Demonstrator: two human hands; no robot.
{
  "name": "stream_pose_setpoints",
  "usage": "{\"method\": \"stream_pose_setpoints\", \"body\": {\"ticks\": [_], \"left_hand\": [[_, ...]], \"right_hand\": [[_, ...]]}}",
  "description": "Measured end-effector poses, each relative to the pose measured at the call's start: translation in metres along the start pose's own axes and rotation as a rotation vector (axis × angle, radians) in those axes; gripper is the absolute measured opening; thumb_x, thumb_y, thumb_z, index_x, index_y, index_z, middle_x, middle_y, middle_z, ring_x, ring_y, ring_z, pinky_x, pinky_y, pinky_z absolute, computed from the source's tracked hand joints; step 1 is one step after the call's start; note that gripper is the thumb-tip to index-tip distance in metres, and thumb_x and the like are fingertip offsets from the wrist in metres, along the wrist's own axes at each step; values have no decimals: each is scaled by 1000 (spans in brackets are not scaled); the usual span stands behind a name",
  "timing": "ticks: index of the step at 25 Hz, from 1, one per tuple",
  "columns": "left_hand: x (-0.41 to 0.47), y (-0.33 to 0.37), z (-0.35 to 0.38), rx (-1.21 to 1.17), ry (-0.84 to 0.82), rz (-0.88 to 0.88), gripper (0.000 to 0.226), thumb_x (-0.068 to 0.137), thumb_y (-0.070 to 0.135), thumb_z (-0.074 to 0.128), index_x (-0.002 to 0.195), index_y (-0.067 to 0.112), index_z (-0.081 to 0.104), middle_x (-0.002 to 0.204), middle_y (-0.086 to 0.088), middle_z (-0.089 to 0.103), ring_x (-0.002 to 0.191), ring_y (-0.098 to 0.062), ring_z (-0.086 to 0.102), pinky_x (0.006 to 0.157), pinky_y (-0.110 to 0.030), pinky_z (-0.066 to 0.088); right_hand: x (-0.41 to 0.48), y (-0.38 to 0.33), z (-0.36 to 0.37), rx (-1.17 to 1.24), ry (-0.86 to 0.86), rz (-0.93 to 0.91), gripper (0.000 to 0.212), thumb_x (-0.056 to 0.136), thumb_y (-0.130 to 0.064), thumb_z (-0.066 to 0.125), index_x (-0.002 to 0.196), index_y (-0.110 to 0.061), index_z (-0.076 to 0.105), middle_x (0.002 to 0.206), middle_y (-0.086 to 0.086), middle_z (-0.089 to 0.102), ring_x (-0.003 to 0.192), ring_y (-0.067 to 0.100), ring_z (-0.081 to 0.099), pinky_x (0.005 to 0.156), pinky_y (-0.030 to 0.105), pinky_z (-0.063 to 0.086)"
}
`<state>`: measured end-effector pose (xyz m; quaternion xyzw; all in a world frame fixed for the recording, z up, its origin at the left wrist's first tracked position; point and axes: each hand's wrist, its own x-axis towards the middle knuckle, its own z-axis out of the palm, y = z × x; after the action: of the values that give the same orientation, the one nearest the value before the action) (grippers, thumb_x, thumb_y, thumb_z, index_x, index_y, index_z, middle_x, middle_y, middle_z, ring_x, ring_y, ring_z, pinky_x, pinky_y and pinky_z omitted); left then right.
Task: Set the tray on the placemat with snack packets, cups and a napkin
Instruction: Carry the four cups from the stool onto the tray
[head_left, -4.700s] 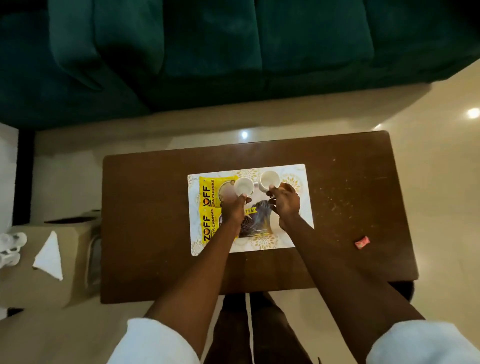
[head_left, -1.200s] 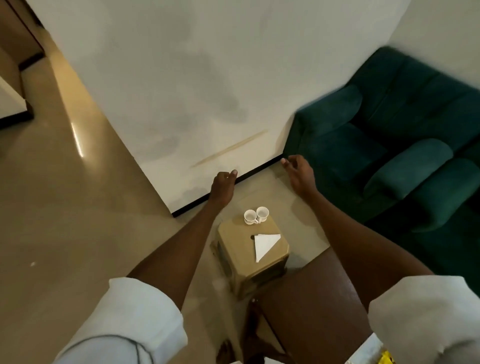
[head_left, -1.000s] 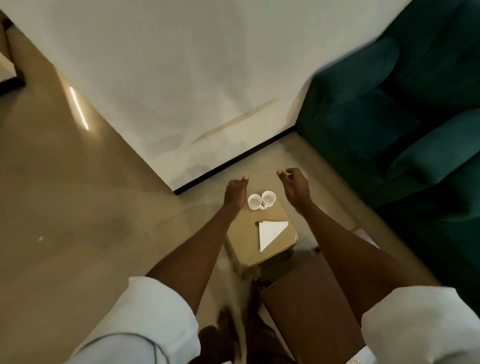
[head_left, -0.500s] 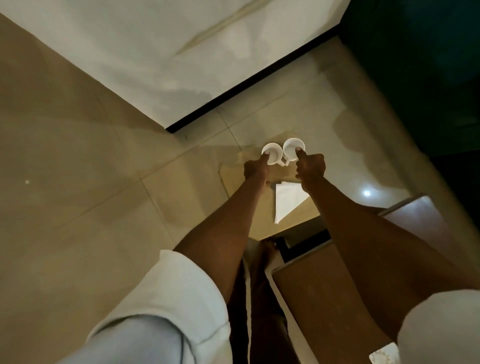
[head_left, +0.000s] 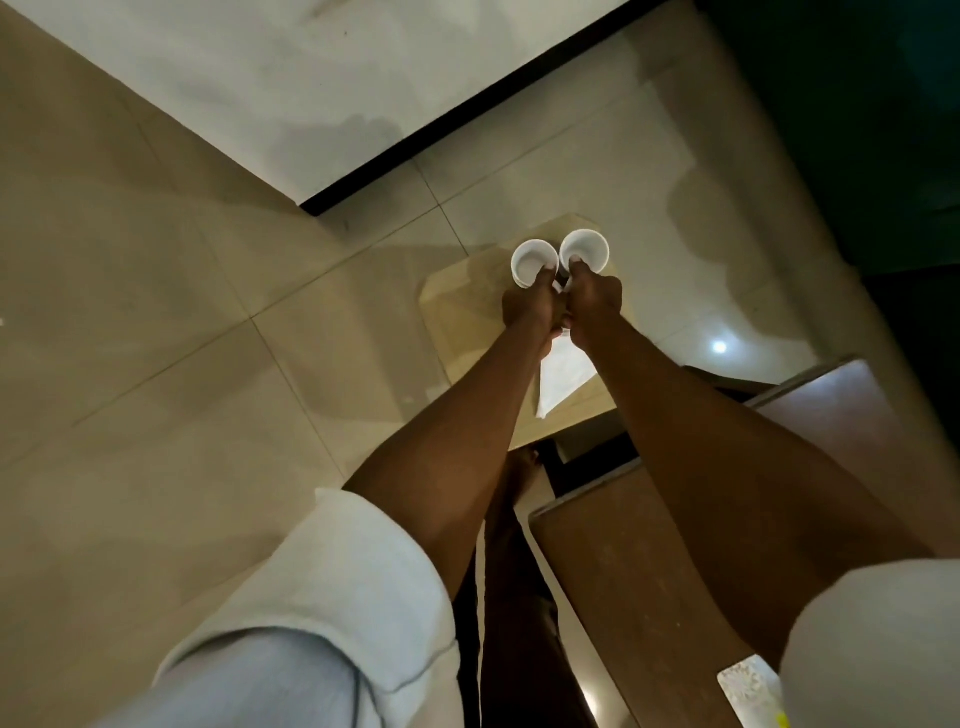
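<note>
Two small white cups stand side by side at the far end of a cardboard box (head_left: 457, 312) on the floor. My left hand (head_left: 530, 304) is closed on the left cup (head_left: 530, 260), thumb over its rim. The right cup (head_left: 587, 252) is gripped the same way by my right hand (head_left: 595, 299). A folded white napkin (head_left: 558, 379) lies on the box between my forearms, partly hidden by them. A corner of the patterned placemat (head_left: 748, 691) shows at the bottom right on the brown table (head_left: 649, 582); the tray and snack packets are out of view.
The box sits on beige floor tiles (head_left: 182, 364) close to the table's end. A white wall with a black skirting (head_left: 467, 109) runs across the top. A dark green sofa (head_left: 857, 130) fills the upper right.
I turned from the table to the box on the floor. Both hands came down to the two cups and closed on them; half a second ago the fingers were only reaching the rims.
</note>
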<state>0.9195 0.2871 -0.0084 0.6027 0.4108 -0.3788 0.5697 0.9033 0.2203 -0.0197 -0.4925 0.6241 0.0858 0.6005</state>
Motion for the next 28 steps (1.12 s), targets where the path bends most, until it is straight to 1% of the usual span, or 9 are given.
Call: {"method": "stream_pose_setpoints", "body": {"ticks": [3,5,8,12,14,16,20,24,28], "left_hand": [[1,1,3,-18,15,-12,31,95,31,69,115,8,61,109,-15,71,80,-30,69,74,-45,64],[1,2,4,-20,25,-11,33,97,27,67,121,5,61,110,-15,70,75,-28,68,70,-41,62],[-2,2,2,8,25,7,34,99,22,62,125,1,61,110,-19,71,74,-30,69,80,-49,63],[-6,1,-1,142,44,94,36,100,24,61,125,-2,61,117,-21,72,98,-37,74,84,-45,64],[-8,5,-2,204,58,148,37,100,28,62,120,-3,64,113,-22,73,90,-33,72,78,-41,61],[-25,15,-6,240,48,225,38,99,28,62,110,-7,70,103,-25,74,75,-27,64,71,-36,51],[-77,44,-10,294,1,345,39,97,33,64,100,-4,76,103,-29,75,73,-27,58,72,-35,43],[-156,77,-6,362,-81,438,43,95,38,68,98,-4,76,107,-30,74,90,-44,72,72,-34,45],[-281,82,2,450,-251,541,41,95,43,68,100,3,73,108,-23,76,83,-31,69,72,-35,50]], "right_hand": [[3,4,1,49,5,10,45,95,-36,72,120,1,67,116,21,74,105,41,74,82,46,58],[6,3,0,65,-3,14,46,94,-35,74,119,3,68,116,23,74,104,42,74,83,49,59],[7,4,-1,80,-13,6,38,94,-29,74,110,5,68,115,25,74,92,38,73,73,43,56],[7,7,-8,150,-32,3,26,96,-21,71,108,1,61,116,24,74,88,34,70,58,33,47],[4,6,-12,158,-26,-10,28,96,-23,71,109,1,64,113,23,74,85,31,67,57,32,46],[-13,0,-25,182,-21,-27,23,95,-25,72,97,-3,67,101,18,73,76,25,64,58,31,48],[-65,-17,-53,258,-12,-67,22,94,-27,75,88,-8,67,83,11,68,61,18,57,56,27,46],[-140,-63,-96,352,19,-108,21,94,-30,74,83,-14,66,86,10,69,74,23,60,70,35,49],[-250,-96,-173,533,129,-217,20,95,-35,73,89,-18,64,90,7,69,78,21,63,73,34,54]]}}
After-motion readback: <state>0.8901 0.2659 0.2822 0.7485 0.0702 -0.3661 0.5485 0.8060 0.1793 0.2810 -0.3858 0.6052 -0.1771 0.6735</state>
